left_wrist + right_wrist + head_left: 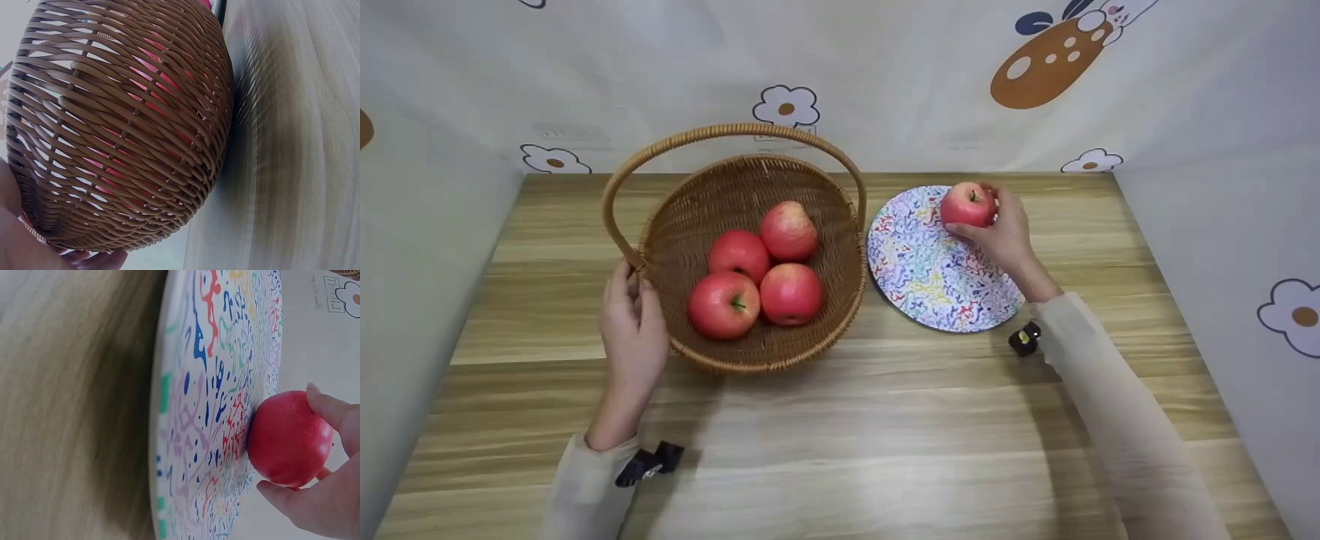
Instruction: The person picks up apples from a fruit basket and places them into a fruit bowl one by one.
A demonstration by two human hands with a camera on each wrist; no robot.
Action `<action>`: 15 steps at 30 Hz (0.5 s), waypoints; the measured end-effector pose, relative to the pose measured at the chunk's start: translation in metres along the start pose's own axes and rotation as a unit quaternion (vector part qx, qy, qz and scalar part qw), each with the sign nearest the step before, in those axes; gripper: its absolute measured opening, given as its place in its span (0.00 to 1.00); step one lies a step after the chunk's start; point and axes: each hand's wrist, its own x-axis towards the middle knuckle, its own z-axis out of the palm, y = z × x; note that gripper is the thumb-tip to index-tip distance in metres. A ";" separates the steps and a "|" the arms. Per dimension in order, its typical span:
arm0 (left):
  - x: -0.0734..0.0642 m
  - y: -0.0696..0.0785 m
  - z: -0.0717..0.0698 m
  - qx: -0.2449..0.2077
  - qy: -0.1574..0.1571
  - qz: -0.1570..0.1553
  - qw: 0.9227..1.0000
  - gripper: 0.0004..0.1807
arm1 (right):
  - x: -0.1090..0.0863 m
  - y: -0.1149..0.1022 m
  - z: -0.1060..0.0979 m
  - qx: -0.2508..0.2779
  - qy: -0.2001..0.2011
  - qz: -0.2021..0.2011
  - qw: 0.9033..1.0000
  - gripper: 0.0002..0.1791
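Observation:
A brown wicker basket [765, 367] with a tall arched handle stands at the left of the table, tipped so its inside faces the head camera. Several red apples [724, 305] lie grouped in it; their red shows through the weave [112, 84] in the left wrist view. My left hand [634, 330] grips the basket's left rim at the foot of the handle. Over the far part of a round plate [915, 277] with multicoloured squiggles, my right hand [1006, 234] holds another red apple [966, 204] between thumb and fingers. In the right wrist view this apple [287, 441] is right at the plate's surface.
The wood-grain table [840, 442] is enclosed at the back and sides by pale sheeting [885, 90] printed with flowers. Basket and plate stand side by side near the back edge, a narrow gap between them. Black devices [649, 465] are strapped at both wrists.

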 end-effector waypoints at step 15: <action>0.001 -0.001 0.001 -0.004 -0.003 0.003 1.000 0.24 | -0.020 -0.028 -0.008 -0.030 0.007 -0.024 0.999 0.45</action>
